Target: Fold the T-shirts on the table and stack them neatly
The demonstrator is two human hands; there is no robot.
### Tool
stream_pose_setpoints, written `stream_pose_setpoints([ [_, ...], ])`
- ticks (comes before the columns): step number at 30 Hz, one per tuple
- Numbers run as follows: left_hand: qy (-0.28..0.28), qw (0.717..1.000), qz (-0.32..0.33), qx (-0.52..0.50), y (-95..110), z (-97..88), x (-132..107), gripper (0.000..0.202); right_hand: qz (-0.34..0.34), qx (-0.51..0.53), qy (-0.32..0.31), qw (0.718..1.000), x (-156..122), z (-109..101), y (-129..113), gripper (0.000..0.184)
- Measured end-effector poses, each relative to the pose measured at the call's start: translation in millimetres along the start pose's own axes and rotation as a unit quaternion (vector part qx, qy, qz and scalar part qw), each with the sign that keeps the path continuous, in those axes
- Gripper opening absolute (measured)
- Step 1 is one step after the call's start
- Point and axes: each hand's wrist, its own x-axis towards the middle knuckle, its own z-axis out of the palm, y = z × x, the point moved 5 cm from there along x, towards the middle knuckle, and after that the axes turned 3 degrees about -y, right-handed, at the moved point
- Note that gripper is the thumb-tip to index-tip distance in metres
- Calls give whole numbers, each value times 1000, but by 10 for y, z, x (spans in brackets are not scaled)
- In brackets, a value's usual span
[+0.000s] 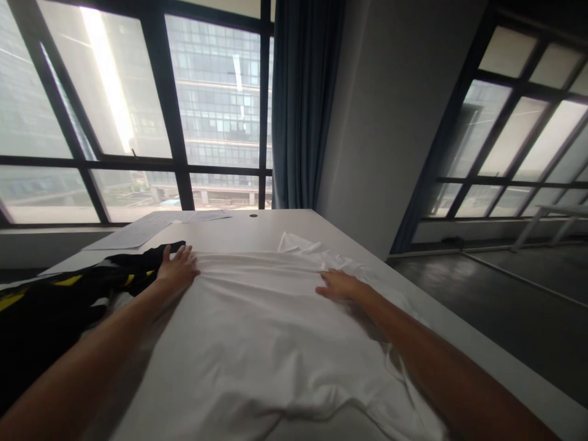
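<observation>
A white garment (257, 318), perhaps a T-shirt, lies spread over the near part of the table, with creases running across it between my hands. My left hand (177, 266) rests on its far left corner, fingers spread and palm down. On the right side, my right hand (340, 285) touches the cloth with its fingers stretched out and the thumb apart. Beyond that hand, a bunched white part (298, 243) of the cloth lies towards the right edge. Dark clothing with yellow patches (59, 306) is heaped beside my left forearm.
The white table (257, 229) reaches towards the windows, with paper sheets (133, 233) at its far left and a round dark cable hole (253, 215) near the far edge. A blue curtain (305, 110) hangs behind it. Another table (555, 211) stands at far right.
</observation>
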Motion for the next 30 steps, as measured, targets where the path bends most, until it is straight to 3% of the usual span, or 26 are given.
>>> stream_pose_setpoints([
  [3,-17,999,-10,-39,171,-99,-119,44,-26,3,-30,999,-141,61,9,82],
  [7,-93,990,-9,-104,466,20,-383,61,-37,-14,-56,998,-168,-9,33,89],
  [9,-102,988,-9,-115,515,126,-488,71,-12,-26,-100,995,-109,-100,29,90],
  [12,-116,986,5,-122,504,283,-595,77,76,-40,-196,977,37,-270,-3,82],
  [13,-119,985,15,-127,498,320,-628,77,86,-50,-196,976,116,-350,-52,77],
  [14,-120,984,23,-132,494,345,-664,78,75,-63,-167,981,218,-442,-127,70],
  [17,-124,982,37,-137,496,367,-805,77,-13,-85,13,996,572,-684,-416,44],
  [19,-132,981,39,-135,510,352,-918,76,-39,-74,83,993,799,-697,-543,37],
  [22,-113,983,40,-140,540,285,-1065,71,-39,-57,100,993,1133,-585,-639,44],
  [25,-91,986,26,-141,562,230,-1141,66,-37,-45,97,994,1439,-533,-707,35],
  [28,-87,985,17,-147,582,210,-1151,64,-5,-17,112,994,1711,-606,-760,30],
  [30,-86,985,15,-150,587,202,-1143,64,15,59,159,985,1839,-689,-794,40],
])
